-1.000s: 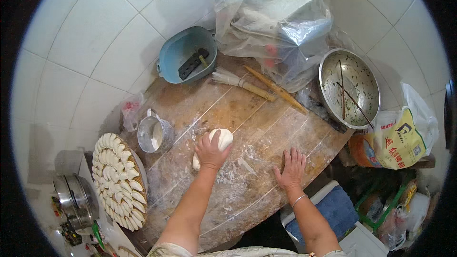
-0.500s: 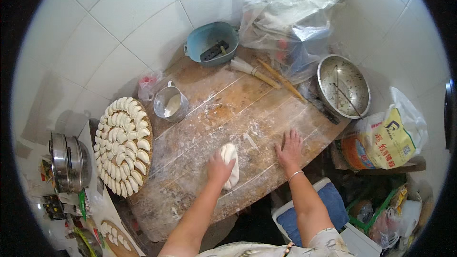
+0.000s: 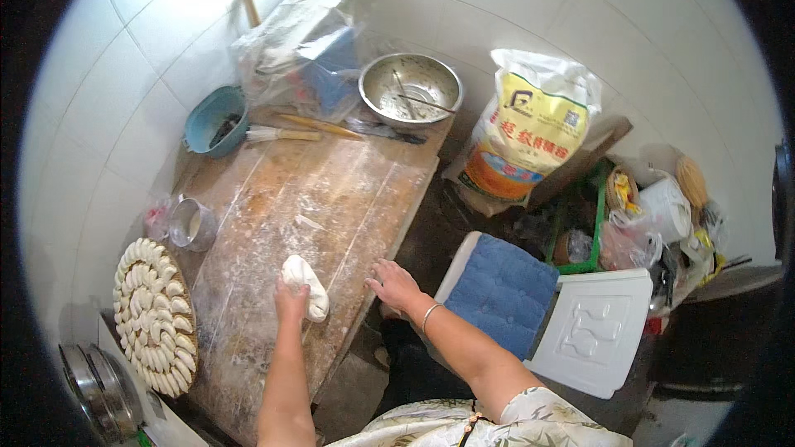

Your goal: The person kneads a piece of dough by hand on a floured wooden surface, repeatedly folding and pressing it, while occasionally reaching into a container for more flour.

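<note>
A: Leftmost?
B: Dumplings (image 3: 153, 314) in rings, metal cup (image 3: 204, 230) near them.
A: Next?
B: Floured bench (image 3: 236, 348), then left hand (image 3: 290, 301): curled round the left side of the white dough (image 3: 308, 285), gripping it. Dough lies on the bench, toward its right edge, one whole lump.
A: What's changed?
B: Right hand (image 3: 392, 284): flat on the bench half a second ago, now at the right edge. Empty, fingers loosely spread; can't tell if touching.
A: Meaning?
B: Likely only the left hand is working the dough.
A: Further right?
B: Blue cushion (image 3: 501, 290).
</note>
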`<state>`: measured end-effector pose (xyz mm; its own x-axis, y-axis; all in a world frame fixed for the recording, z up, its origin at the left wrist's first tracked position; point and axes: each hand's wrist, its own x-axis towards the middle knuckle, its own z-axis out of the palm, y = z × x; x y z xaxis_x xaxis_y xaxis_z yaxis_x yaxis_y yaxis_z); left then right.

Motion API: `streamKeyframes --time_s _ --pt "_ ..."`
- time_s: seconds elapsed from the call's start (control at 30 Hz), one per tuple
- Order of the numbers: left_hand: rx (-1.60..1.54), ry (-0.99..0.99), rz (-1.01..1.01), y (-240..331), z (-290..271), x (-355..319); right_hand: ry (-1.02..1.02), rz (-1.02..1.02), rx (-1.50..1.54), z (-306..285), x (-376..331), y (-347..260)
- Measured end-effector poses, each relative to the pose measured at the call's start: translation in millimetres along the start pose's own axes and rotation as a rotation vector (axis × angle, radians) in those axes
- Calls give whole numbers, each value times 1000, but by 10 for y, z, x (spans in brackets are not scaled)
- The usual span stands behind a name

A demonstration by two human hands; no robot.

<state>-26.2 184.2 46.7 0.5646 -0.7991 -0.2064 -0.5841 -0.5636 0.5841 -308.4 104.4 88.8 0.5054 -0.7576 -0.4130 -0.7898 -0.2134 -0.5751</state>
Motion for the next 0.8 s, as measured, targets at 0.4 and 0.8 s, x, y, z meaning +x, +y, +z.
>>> streamKeyframes --time_s 0.4,0.8 --pt "66 15 -303 282 87 -37 31 82 114 14 295 165" --pt "-295 -46 -275 93 136 202 -226 169 52 -334 521 312"
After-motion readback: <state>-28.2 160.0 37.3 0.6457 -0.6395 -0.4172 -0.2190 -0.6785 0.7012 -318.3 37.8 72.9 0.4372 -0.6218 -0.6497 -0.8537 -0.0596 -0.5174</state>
